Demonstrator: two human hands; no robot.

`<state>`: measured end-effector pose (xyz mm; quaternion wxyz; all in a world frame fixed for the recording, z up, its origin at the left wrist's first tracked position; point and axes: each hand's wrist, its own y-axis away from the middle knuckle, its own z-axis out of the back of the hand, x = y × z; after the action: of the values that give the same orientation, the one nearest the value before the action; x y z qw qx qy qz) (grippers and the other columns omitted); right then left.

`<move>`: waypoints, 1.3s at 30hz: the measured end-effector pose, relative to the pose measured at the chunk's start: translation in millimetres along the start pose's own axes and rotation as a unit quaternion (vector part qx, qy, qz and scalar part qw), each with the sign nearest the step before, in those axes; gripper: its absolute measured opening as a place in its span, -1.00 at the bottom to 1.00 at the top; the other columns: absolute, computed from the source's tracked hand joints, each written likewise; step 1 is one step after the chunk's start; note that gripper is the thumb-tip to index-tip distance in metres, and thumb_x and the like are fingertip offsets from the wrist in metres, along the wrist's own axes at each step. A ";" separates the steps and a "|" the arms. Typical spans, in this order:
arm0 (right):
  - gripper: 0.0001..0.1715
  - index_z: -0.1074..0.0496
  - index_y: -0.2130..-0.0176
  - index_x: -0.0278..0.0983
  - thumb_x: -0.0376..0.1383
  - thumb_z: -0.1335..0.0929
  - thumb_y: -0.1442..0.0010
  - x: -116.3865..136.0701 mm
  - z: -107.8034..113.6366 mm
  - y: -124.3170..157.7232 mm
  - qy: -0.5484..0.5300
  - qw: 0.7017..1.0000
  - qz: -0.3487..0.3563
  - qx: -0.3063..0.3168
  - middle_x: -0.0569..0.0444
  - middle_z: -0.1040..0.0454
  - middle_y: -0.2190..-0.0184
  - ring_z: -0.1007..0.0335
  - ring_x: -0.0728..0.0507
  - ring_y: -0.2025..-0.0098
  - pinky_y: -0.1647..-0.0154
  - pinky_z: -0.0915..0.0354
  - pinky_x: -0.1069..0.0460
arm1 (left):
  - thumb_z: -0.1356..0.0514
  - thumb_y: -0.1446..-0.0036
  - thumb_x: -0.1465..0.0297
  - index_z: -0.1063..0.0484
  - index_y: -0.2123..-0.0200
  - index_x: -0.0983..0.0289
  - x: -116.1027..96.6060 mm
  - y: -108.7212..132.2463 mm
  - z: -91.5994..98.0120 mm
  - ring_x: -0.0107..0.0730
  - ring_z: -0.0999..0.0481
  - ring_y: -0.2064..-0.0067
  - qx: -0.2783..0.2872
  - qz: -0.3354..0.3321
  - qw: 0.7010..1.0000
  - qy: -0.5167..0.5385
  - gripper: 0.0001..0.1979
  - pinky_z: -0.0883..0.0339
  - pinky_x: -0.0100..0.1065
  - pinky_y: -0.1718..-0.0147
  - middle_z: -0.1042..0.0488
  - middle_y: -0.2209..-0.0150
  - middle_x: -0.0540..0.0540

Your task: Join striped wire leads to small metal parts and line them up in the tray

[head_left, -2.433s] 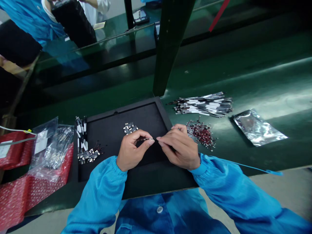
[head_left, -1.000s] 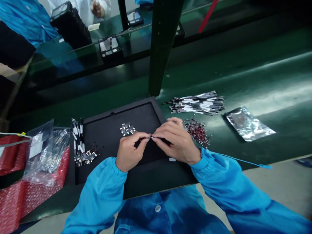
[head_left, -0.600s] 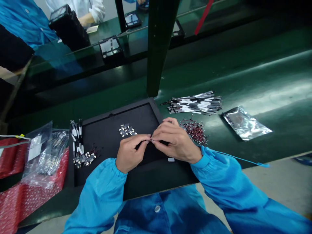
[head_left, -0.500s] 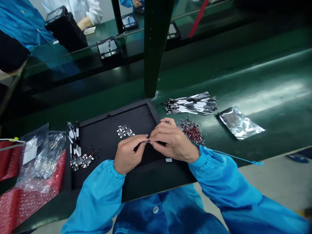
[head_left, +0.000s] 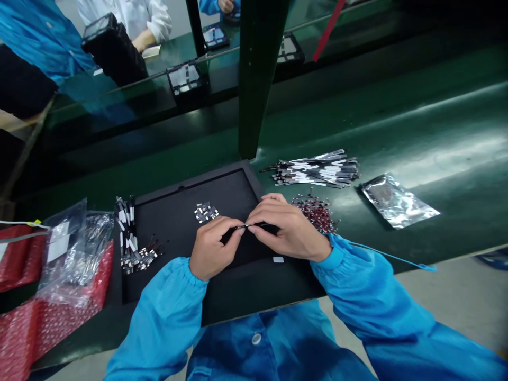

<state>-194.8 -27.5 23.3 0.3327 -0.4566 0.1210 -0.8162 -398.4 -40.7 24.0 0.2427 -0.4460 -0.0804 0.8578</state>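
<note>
Over the black tray (head_left: 162,186), my left hand (head_left: 214,246) pinches one end of a small dark strip-like part (head_left: 244,226) between thumb and forefinger. From the right, my right hand (head_left: 291,227) grips the other end, its fingertips almost meeting the left ones. Fingers cover most of the part, so its exact kind is unclear. Just behind my left hand lies a small cluster of silver-and-black connector pieces (head_left: 205,211) on the tray. Beside my right hand spreads a pile of small red-and-black wired parts (head_left: 317,211). A small white piece (head_left: 278,260) rests below my right wrist.
Black-and-white flat cables (head_left: 317,169) are heaped behind the tray, right of a green post (head_left: 257,106). A silver pouch (head_left: 397,201) lies further right. More strips (head_left: 127,225) fill the tray's left side. Clear bags (head_left: 73,259) and red bubble wrap (head_left: 51,328) lie left. Co-workers sit opposite.
Both hands stay together at nearly the same place, with the fingertips slightly shifted. More of the dark part now shows between them. The whole view has shifted a little.
</note>
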 end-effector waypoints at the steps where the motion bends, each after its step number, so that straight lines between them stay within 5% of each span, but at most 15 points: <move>1: -0.89 -0.48 0.23 -0.23 -0.41 -0.35 -0.27 0.3 0.0 -0.1 -0.005 1.000 -0.002 -0.001 0.08 -0.58 0.32 -0.48 -0.10 0.26 -0.07 -0.22 -0.16 | -0.25 -0.19 0.49 -0.54 0.26 0.24 -0.1 0.1 0.0 -0.35 -0.58 0.28 -0.002 0.000 1.000 0.000 -0.92 -0.43 -0.34 0.22 -0.61 0.33 0.08; 11: -0.88 -0.50 0.25 -0.23 -0.40 -0.35 -0.28 0.4 -1.0 0.3 -0.025 1.000 -0.007 -0.006 0.07 -0.58 0.35 -0.50 -0.10 0.28 -0.05 -0.27 -0.16 | -0.27 -0.18 0.43 -0.55 0.27 0.25 -2.8 -1.2 1.1 -0.33 -0.59 0.31 -0.003 0.006 1.000 0.017 -0.94 -0.44 -0.34 0.25 -0.62 0.33 0.09; 16: -0.90 -0.51 0.18 -0.23 -0.38 -0.38 -0.29 0.6 -1.1 1.5 -0.060 0.998 -0.013 -0.013 0.02 -0.59 0.28 -0.52 -0.14 0.23 0.04 -0.36 -0.12 | -0.29 -0.18 0.39 -0.55 0.29 0.26 -2.5 -0.8 4.0 -0.38 -0.55 0.33 0.002 0.065 0.994 0.088 -0.93 -0.43 -0.37 0.29 -0.57 0.36 0.08; 21: -0.94 -0.51 0.25 -0.26 -0.40 -0.39 -0.27 6.9 -4.2 1.2 -0.094 0.995 -0.031 -0.009 0.03 -0.58 0.34 -0.50 -0.11 0.29 0.16 -0.38 -0.06 | -0.29 -0.18 0.35 -0.54 0.26 0.30 0.7 -1.4 7.0 -0.45 -0.51 0.37 0.018 0.162 0.946 0.280 -0.87 -0.44 -0.39 0.33 -0.46 0.36 0.07; 26: -0.90 -0.52 0.30 -0.27 -0.39 -0.38 -0.28 12.9 -13.8 1.7 -0.134 0.987 -0.079 -0.030 0.05 -0.56 0.36 -0.47 -0.07 0.35 0.32 -0.36 0.02 | -0.41 -0.05 0.36 -0.58 0.32 0.30 0.5 -5.0 9.8 -0.50 -0.47 0.43 0.023 0.175 0.921 0.347 -0.85 -0.40 -0.40 0.39 -0.43 0.38 0.04; 32: -0.91 -0.53 0.25 -0.28 -0.41 -0.38 -0.28 18.4 -20.3 2.2 -0.151 0.986 -0.059 -0.047 0.02 -0.56 0.33 -0.48 -0.08 0.32 0.28 -0.38 0.02 | -0.43 -0.01 0.37 -0.62 0.36 0.26 2.1 -6.6 10.5 -0.43 -0.46 0.31 -0.020 0.143 0.933 0.329 -0.88 -0.37 -0.39 0.33 -0.46 0.36 0.06; 39: -0.91 -0.51 0.24 -0.27 -0.41 -0.37 -0.29 18.1 -25.9 0.1 -0.135 0.989 -0.036 -0.043 0.01 -0.56 0.33 -0.49 -0.10 0.31 0.24 -0.38 0.01 | -0.40 -0.06 0.41 -0.61 0.40 0.26 4.8 -4.1 17.2 -0.38 -0.49 0.31 -0.003 0.104 0.965 0.239 -0.95 -0.34 -0.33 0.27 -0.51 0.39 0.08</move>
<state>-222.8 -42.2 20.9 0.2963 -0.5807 0.0933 -0.7525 -413.2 -33.5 32.0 0.1627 -0.6445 0.0242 0.7467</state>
